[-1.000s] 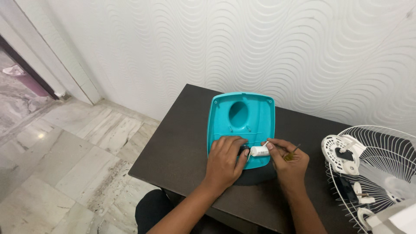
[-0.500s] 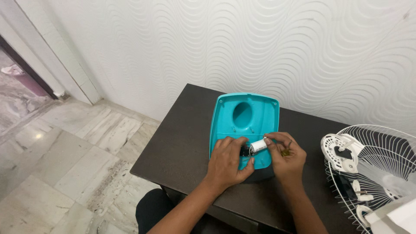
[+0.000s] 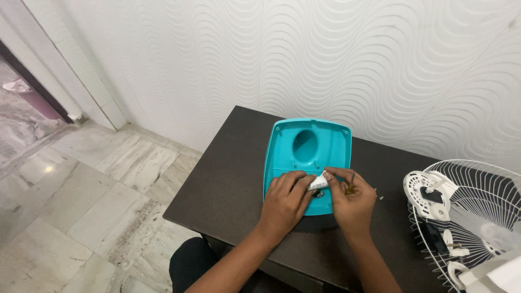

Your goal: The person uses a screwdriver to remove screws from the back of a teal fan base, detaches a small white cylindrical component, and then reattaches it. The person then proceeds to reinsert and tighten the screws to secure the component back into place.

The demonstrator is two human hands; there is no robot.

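From the head camera, a teal plastic cover (image 3: 306, 157) with an oval hole lies flat on a dark brown table (image 3: 228, 190), close to a white wavy wall (image 3: 325, 54). The left hand (image 3: 285, 202) rests on the near end of the cover, and its fingers curl onto a small white part (image 3: 318, 182). The right hand (image 3: 351, 198) is just beside it; its thumb and fingers pinch the same white part and also hold a thin tool (image 3: 353, 178). Both hands touch each other over the cover. A white wire fan guard (image 3: 477, 217) sits to the right.
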